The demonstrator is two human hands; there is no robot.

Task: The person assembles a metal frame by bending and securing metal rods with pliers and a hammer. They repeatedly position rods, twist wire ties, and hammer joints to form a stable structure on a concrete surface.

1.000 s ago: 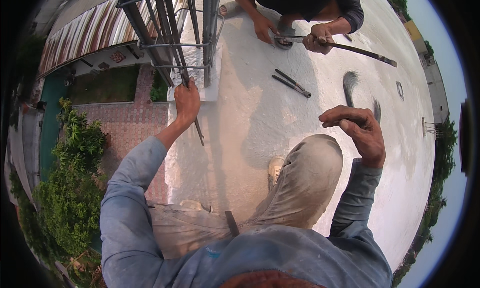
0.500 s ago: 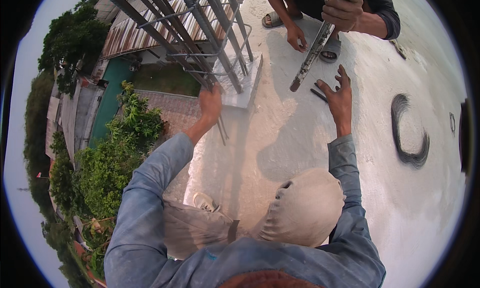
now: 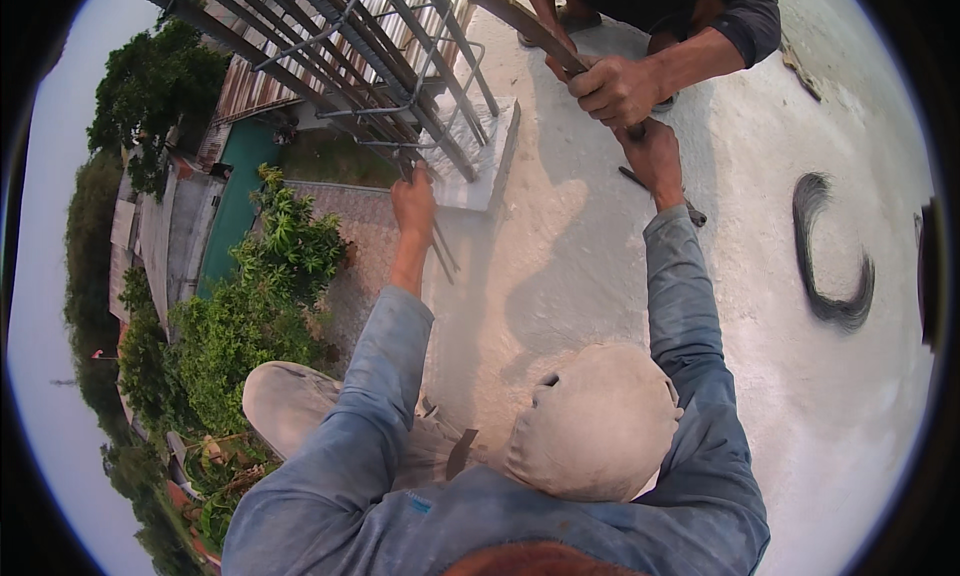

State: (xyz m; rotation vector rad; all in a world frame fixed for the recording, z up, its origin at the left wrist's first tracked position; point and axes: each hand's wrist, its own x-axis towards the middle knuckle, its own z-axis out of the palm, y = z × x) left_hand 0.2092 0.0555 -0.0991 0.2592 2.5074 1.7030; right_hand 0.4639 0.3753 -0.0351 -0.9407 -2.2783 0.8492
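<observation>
My left hand [image 3: 412,204] is closed at the lower corner of a rebar cage [image 3: 415,111], its fingertips partly hidden against the steel. Thin rods [image 3: 446,256] stick out just below that hand. The cage rises from a pale concrete block [image 3: 468,188]. My right hand [image 3: 656,158] is closed around the lower end of a long metal bar [image 3: 530,26], which slants down from the cage side. Another person's hand [image 3: 618,88] grips the same bar just above mine. Dark pincers [image 3: 697,215] lie on the slab under my right wrist, partly covered by it.
The other person [image 3: 690,6] crouches at the far side. A bundle of black tie wire [image 3: 832,266] lies on the slab [image 3: 770,396] to the right. At the left the slab edge drops away to trees [image 3: 240,306] and brick paving [image 3: 350,221] below. My knee [image 3: 600,421] is bent in front of me.
The bar has swung so its upper part leans toward the cage. My right hand, open before, has moved up and closed on its end. My left hand stays at the cage.
</observation>
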